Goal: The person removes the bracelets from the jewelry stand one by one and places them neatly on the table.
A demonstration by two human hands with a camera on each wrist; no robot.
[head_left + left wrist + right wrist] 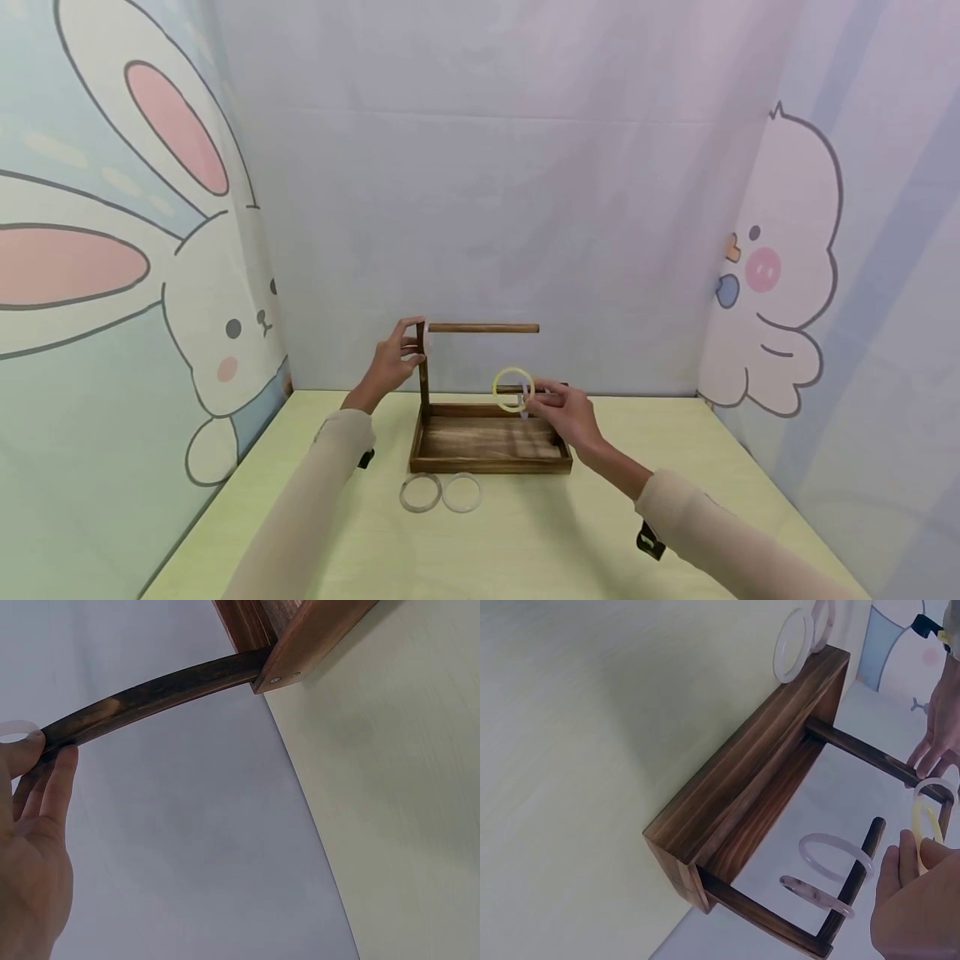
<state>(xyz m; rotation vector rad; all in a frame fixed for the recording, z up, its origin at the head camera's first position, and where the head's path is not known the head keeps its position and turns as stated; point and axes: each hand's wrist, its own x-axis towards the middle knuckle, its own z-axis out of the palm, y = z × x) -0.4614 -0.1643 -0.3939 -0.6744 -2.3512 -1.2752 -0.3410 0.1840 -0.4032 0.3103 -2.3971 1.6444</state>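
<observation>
My left hand [390, 362] grips the top of the left upright post [424, 385] of a dark wooden bangle stand, thumb and fingers on either side. A whitish bangle [934, 781] hangs on the upper bar [483, 327], close to that post and the left fingertips. My right hand [568, 412] pinches a translucent yellow bangle [513, 369] at its right edge, in front of the lower bar. Two bangles hang on the lower bar [856, 876]: a pale one [807, 851] and a mottled one [804, 889]. In the right wrist view, the yellow bangle appears near the upper bar's free end.
The stand's shallow tray base [491, 466] sits on the pale yellow table [525, 542]. Two bangles, a greyish one [420, 509] and a clear whitish one [461, 510], lie side by side before it. Cartoon-printed cloth walls [487, 208] stand behind and on both sides.
</observation>
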